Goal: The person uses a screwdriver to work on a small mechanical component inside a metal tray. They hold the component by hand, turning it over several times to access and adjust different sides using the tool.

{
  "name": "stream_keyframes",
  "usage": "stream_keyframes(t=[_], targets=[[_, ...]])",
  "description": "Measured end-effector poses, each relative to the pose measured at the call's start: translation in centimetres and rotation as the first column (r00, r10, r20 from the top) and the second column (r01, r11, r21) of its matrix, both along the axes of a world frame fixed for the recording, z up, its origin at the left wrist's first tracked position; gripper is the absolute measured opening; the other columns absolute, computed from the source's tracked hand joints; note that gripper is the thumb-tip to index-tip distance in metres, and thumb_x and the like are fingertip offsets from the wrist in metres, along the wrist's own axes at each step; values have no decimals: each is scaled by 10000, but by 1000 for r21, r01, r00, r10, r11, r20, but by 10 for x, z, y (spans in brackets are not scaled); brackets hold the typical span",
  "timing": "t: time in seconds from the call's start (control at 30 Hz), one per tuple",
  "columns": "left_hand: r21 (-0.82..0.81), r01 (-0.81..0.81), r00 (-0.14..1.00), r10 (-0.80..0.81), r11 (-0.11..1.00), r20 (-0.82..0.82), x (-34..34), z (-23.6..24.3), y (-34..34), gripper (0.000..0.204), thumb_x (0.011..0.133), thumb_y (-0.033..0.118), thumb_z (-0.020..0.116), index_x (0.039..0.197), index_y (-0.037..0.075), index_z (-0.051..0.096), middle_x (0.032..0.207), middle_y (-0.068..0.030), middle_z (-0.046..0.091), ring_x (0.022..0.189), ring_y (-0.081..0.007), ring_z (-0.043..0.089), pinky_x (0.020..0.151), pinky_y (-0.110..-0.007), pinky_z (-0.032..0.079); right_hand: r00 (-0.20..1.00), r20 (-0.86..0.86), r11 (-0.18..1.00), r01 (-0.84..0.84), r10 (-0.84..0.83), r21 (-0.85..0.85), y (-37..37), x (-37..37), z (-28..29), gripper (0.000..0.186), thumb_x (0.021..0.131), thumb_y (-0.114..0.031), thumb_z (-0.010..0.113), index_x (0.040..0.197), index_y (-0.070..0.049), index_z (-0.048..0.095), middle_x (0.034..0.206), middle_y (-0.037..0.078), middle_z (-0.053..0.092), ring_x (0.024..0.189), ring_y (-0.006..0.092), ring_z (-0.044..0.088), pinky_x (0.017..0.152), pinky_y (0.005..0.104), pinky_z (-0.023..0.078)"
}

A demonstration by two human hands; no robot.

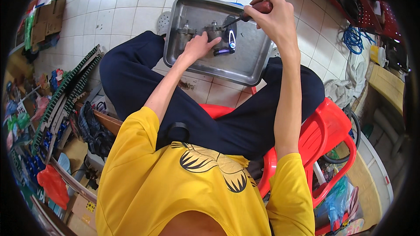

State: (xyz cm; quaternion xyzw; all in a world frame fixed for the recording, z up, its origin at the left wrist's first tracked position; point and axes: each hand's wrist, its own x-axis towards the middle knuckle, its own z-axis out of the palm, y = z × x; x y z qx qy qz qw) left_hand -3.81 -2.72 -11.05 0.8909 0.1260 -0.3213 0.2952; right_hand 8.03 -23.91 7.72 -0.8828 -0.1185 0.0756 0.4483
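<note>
A wide metal tray (245,67) lies on the floor between my knees. My left hand (197,47) reaches into it, its fingers against a grey metal machine part (214,29) with a round body and a small post on top. In my right hand (275,15) is a screwdriver (262,7) with a dark red handle, held tilted above the tray. Its shaft slants down to the left, and the tip is at the upper right of the part; contact is hard to make out. A similar metal part (187,30) stands to the left. Right of my left hand sits a dark piece with a shiny, bluish-lit edge (232,40).
A red plastic chair (326,124) is under and beside me at the right. White tiles (124,17) cover the floor. Blue coiled cable (353,39) lies at far right, a cardboard box (47,22) at far left. Cluttered shelving with a green-edged rack (65,87) lines the left.
</note>
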Motion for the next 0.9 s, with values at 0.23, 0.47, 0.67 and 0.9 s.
stream_keyframes(t=[0.23,0.47,0.67,0.9], targets=[[52,-27,1000,26,998,15,-1,15,-20,898,888,767,591,1115,-99,664,1073,-317,723,1060,-467,704,921,-552,547,999,32,1000,23,-24,14,-2,2,-1,199,736,-152,748,826,18,697,628,80,667,568,172,615,620,308,513],[88,-78,993,70,993,92,-5,17,-18,796,886,672,674,1092,-96,668,1002,-312,728,1011,-473,712,887,-533,556,997,64,1000,29,-29,9,-3,3,-1,197,735,-147,743,823,22,695,630,84,668,567,190,613,627,310,518],[146,-60,987,37,987,158,2,54,-5,659,879,546,737,1043,-90,686,945,-311,729,979,-467,719,858,-525,580,998,53,999,45,-45,13,-6,4,1,205,738,-154,749,839,19,710,641,90,677,586,194,641,638,307,529],[246,6,972,-64,969,225,11,76,-4,561,860,445,793,1054,-61,649,937,-264,742,959,-435,731,817,-527,590,1000,9,998,-25,24,58,-1,-1,8,196,768,-146,756,875,13,711,680,95,707,626,179,673,652,305,542]])
